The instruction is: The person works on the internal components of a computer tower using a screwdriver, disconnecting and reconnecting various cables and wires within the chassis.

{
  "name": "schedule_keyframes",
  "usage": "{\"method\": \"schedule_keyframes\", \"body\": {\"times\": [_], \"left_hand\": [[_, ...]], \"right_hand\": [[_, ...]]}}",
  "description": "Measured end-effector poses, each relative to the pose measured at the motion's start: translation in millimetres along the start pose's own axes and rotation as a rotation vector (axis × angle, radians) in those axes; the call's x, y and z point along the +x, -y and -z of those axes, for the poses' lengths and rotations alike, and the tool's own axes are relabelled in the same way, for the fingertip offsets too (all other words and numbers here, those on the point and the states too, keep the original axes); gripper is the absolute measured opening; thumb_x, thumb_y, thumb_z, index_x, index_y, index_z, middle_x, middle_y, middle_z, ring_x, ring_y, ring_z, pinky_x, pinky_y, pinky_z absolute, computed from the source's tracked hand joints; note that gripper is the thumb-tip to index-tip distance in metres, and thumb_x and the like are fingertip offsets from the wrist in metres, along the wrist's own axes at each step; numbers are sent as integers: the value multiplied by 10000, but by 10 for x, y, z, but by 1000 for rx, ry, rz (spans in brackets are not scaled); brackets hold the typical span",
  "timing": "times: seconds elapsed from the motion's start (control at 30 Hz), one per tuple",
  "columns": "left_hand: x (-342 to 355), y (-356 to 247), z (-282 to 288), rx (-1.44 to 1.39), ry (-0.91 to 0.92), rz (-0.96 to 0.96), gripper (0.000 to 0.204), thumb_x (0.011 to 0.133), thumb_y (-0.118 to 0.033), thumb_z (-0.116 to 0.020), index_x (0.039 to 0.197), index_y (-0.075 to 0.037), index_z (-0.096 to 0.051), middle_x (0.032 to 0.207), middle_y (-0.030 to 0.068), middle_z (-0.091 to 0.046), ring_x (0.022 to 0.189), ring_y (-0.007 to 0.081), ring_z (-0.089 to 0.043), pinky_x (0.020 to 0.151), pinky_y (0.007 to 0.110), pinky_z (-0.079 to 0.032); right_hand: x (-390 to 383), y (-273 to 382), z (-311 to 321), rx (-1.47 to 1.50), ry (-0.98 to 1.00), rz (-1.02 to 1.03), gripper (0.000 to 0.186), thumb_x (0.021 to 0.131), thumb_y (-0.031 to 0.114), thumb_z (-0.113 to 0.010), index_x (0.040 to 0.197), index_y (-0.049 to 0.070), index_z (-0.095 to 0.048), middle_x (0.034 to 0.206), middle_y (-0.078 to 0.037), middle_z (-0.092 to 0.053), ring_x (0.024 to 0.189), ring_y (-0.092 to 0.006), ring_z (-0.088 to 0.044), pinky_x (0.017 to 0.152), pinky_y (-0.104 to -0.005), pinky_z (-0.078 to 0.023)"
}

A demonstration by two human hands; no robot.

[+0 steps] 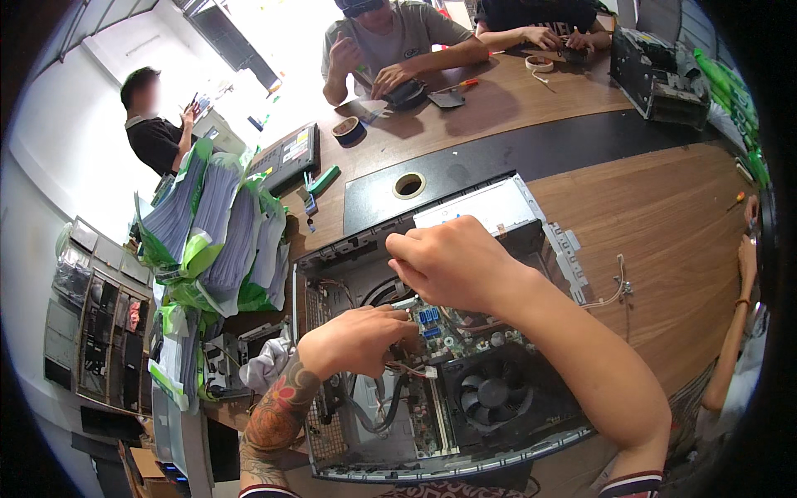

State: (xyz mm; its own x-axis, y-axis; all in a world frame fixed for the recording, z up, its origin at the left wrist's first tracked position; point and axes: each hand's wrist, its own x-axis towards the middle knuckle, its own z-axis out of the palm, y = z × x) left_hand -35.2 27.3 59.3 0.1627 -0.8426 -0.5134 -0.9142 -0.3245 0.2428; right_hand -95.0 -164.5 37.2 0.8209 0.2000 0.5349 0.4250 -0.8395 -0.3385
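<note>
An open desktop computer case (303, 328) lies before me, with a circuit board (440, 332), a black cooling fan (490, 398) and bundled cables (378, 411) inside. My left hand (357, 344) reaches into it with curled fingers among the cables at the board's left; what they grip is hidden. My right hand (448, 266) is raised over the board, its fingers closed; what they hold, if anything, I cannot make out.
Paper stacks (207, 216) crowd the left. Beyond are a laptop (290, 153), tape rolls (408, 186) and an upright metal chassis (656, 75). Several other people (398, 41) are around the table (564, 124), one standing (149, 141). Another person's arm (730, 324) shows at right.
</note>
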Motion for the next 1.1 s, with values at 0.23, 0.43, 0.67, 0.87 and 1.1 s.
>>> {"method": "schedule_keyframes", "body": {"times": [0.23,0.43,0.67,0.87,1.1], "left_hand": [[60,149,-186,-171,-128,-27,211,805,-24,-663,1015,-8,-684,1073,145,-648,1025,362,-626,883,466,-491],[16,193,-141,-213,-231,-105,151,796,-18,-658,947,-16,-647,948,127,-649,936,365,-634,811,462,-490],[86,230,-209,-277,-423,-107,306,815,59,-646,1109,-23,-626,950,163,-689,920,375,-657,787,438,-510],[181,155,-291,-233,-562,-74,294,829,53,-608,1118,-3,-611,969,219,-680,938,415,-652,790,446,-517],[233,85,-275,-277,-703,42,157,821,14,-658,971,1,-702,892,201,-705,825,393,-686,720,416,-536]], "right_hand": [[-12,-10,18,30,25,-24,147,916,183,-590,922,43,-636,758,-149,-703,702,-340,-708,631,-450,-545],[-7,5,41,23,55,-46,145,912,182,-593,910,46,-643,742,-160,-700,697,-351,-706,646,-450,-548],[-19,-17,-12,20,0,-37,181,920,227,-641,843,74,-583,721,-100,-662,662,-327,-670,594,-438,-518],[-12,-14,31,19,32,-39,174,911,205,-620,917,34,-646,736,-160,-696,711,-350,-708,648,-446,-550],[-27,-28,31,-4,12,-23,161,889,195,-631,900,35,-641,736,-157,-697,706,-350,-705,643,-444,-551]]}}
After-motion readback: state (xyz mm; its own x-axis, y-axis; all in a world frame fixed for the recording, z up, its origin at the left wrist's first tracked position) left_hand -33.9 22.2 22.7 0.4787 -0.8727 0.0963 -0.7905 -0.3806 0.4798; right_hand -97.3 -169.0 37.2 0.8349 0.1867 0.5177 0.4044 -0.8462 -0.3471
